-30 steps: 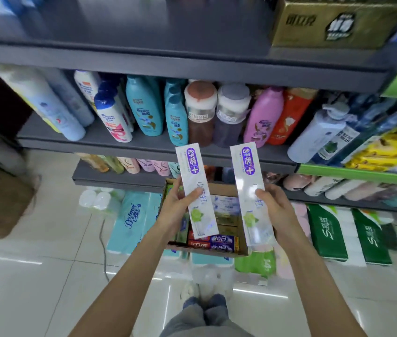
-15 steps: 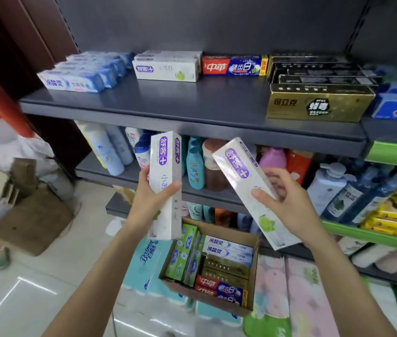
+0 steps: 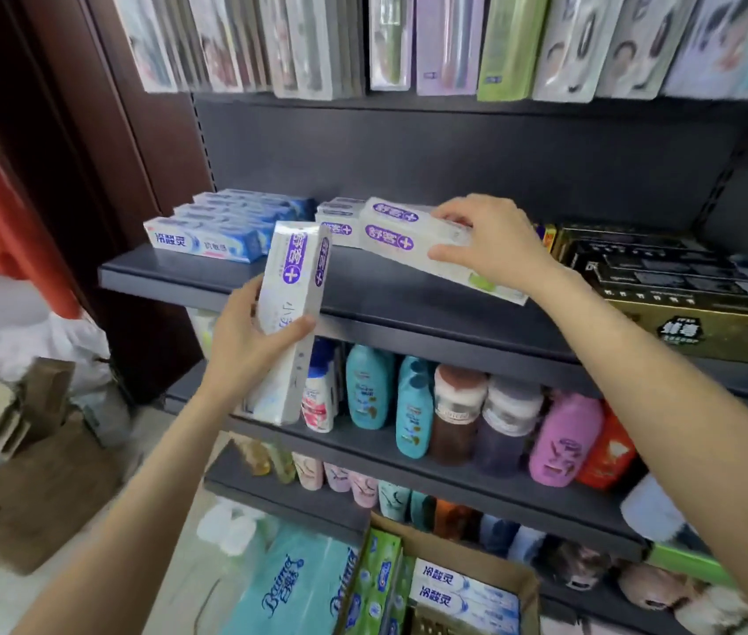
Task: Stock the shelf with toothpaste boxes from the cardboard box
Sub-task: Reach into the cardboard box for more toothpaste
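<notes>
Cardboard, glossy and white with a purple oval logo and plus sign, is forming both long toothpaste cartons in hand. The right hand (image 3: 493, 242) is curling fingers and thumb round one white carton (image 3: 418, 245), which is lying tilted on the dark grey metal shelf (image 3: 409, 304) against matching white cartons (image 3: 340, 222). The left hand (image 3: 248, 336) is gripping a second white carton (image 3: 292, 313) upright before the shelf edge. Blue-and-white boxes (image 3: 207, 238) are sitting left. The open brown cardboard box (image 3: 477, 584) below is holding more cartons.
</notes>
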Available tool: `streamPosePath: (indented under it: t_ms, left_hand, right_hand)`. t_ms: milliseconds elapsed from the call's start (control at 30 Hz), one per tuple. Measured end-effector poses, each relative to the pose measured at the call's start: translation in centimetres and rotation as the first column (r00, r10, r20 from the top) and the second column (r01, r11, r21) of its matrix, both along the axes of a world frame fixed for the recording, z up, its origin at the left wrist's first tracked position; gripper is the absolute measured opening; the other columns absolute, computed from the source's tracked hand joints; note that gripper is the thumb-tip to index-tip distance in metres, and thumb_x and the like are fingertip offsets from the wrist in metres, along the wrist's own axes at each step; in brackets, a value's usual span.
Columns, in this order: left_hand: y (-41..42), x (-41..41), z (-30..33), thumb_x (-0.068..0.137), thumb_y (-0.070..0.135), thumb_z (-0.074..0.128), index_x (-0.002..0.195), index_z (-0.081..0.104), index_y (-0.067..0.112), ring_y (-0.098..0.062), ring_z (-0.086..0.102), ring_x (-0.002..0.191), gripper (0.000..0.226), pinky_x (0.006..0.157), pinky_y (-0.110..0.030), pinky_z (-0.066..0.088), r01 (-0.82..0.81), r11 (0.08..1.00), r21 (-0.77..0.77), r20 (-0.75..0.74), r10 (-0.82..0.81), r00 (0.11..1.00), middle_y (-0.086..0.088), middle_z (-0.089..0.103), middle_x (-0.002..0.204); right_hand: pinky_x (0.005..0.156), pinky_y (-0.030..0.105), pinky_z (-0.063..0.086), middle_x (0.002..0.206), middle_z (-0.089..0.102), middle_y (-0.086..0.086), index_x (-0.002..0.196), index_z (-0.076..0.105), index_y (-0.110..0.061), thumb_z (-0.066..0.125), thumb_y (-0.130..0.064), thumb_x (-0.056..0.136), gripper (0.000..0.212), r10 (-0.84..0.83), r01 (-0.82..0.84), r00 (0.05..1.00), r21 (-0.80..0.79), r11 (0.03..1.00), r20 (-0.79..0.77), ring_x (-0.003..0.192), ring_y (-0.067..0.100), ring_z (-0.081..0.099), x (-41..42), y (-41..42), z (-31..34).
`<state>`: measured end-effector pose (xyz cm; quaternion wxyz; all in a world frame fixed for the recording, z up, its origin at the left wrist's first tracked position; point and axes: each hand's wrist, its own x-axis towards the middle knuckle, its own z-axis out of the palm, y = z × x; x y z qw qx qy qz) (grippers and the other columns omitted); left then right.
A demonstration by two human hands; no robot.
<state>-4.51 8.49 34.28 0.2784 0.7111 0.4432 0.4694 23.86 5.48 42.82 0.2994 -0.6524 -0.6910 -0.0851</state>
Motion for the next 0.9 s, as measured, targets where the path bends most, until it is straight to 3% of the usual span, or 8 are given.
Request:
streamPosePath:
  t_ms: [133, 367, 433, 533, 633, 700, 767, 900]
  left_hand:
    - [5.4, -3.0, 0.9, 0.065, 0.048, 0.070, 0.117, 0.052, 0.033, -0.011, 0.052, 0.107, 0.057, 0.086, -0.025, 0.039, 0.028, 0.999, 0.045, -0.088, -0.024, 0.996, 0.010, 0.054, 0.113]
    - [14.1, -3.9, 4.9, 0.061, 0.047, 0.070, 0.120, 0.054, 0.031, -0.004, 0.048, 0.098, 0.062, 0.078, -0.019, 0.034, 0.191, 0.976, 0.103, -0.179, -0.171, 0.969, 0.013, 0.055, 0.108]
    - [14.9, -3.2, 5.4, 0.062, 0.046, 0.070, 0.117, 0.055, 0.031, -0.008, 0.050, 0.097, 0.058, 0.080, -0.022, 0.039, 0.215, 0.974, 0.066, -0.121, -0.206, 0.971, 0.011, 0.057, 0.107]
    - [15.8, -1.5, 5.5, 0.068, 0.038, 0.079, 0.118, 0.057, 0.026, -0.011, 0.060, 0.096, 0.056, 0.076, -0.028, 0.049, 0.273, 0.951, -0.148, 0.134, -0.254, 0.958, 0.007, 0.064, 0.110]
    - [15.6, 1.8, 5.2, 0.071, 0.024, 0.080, 0.117, 0.056, 0.017, -0.017, 0.065, 0.098, 0.053, 0.079, -0.032, 0.055, 0.380, 0.894, -0.239, 0.472, -0.235, 0.850, 0.002, 0.066, 0.108]
    - [15.1, 4.2, 5.1, 0.074, 0.014, 0.078, 0.122, 0.052, 0.010, -0.017, 0.065, 0.100, 0.055, 0.077, -0.028, 0.056, 0.440, 0.870, -0.224, 0.642, -0.208, 0.738, -0.003, 0.066, 0.112]
    - [14.3, 6.1, 5.2, 0.076, 0.014, 0.077, 0.126, 0.047, 0.009, -0.015, 0.064, 0.100, 0.058, 0.076, -0.025, 0.056, 0.479, 0.851, -0.214, 0.721, -0.193, 0.665, -0.005, 0.064, 0.114]
    - [14.5, 6.6, 4.7, 0.080, 0.019, 0.073, 0.121, 0.050, 0.010, -0.008, 0.062, 0.100, 0.047, 0.070, -0.014, 0.051, 0.460, 0.871, -0.173, 0.697, -0.221, 0.682, 0.000, 0.062, 0.114]
  right_hand:
    - [0.085, 0.034, 0.041, 0.124, 0.059, 0.003, 0.127, 0.056, -0.023, 0.068, -0.038, 0.082, 0.049, -0.074, 0.088, 0.984, -0.081, 0.993, 0.164, 0.113, 0.027, 0.050, -2.6, 8.2, -1.5]
    - [0.105, 0.032, 0.029, 0.132, 0.054, 0.007, 0.127, 0.058, -0.017, 0.065, -0.020, 0.086, 0.041, -0.183, 0.209, 0.971, -0.174, 0.962, 0.156, 0.124, 0.028, 0.042, -5.4, 18.1, -4.2]
    - [0.103, 0.029, 0.030, 0.125, 0.058, 0.009, 0.118, 0.064, -0.013, 0.057, -0.010, 0.088, 0.031, -0.214, 0.221, 0.972, -0.076, 0.972, 0.095, 0.121, 0.028, 0.045, -5.8, 18.2, -5.0]
    - [0.088, 0.021, 0.042, 0.111, 0.066, 0.005, 0.110, 0.068, -0.012, 0.056, -0.012, 0.092, 0.021, -0.120, 0.147, 0.958, 0.085, 0.986, -0.261, 0.103, 0.020, 0.060, -8.4, 15.1, -4.4]
    - [0.079, 0.010, 0.045, 0.106, 0.066, -0.007, 0.115, 0.059, -0.027, 0.057, -0.029, 0.093, 0.023, 0.038, -0.091, 0.778, -0.053, 0.994, -0.628, 0.094, 0.008, 0.063, -11.5, 10.6, -3.2]
    - [0.080, 0.009, 0.044, 0.108, 0.061, -0.017, 0.123, 0.049, -0.032, 0.063, -0.036, 0.087, 0.038, 0.029, -0.175, 0.787, -0.178, 0.968, -0.616, 0.096, -0.001, 0.059, -12.3, 8.8, -3.1]
    - [0.085, 0.020, 0.046, 0.115, 0.059, -0.015, 0.130, 0.044, -0.029, 0.070, -0.036, 0.080, 0.057, -0.020, -0.101, 0.865, -0.213, 0.972, -0.502, 0.102, 0.003, 0.058, -12.1, 8.3, -3.2]
    - [0.084, 0.035, 0.049, 0.114, 0.062, -0.006, 0.127, 0.050, -0.026, 0.072, -0.033, 0.079, 0.053, -0.161, 0.129, 0.941, -0.125, 0.984, -0.299, 0.100, 0.015, 0.057, -9.2, 8.1, -2.0]
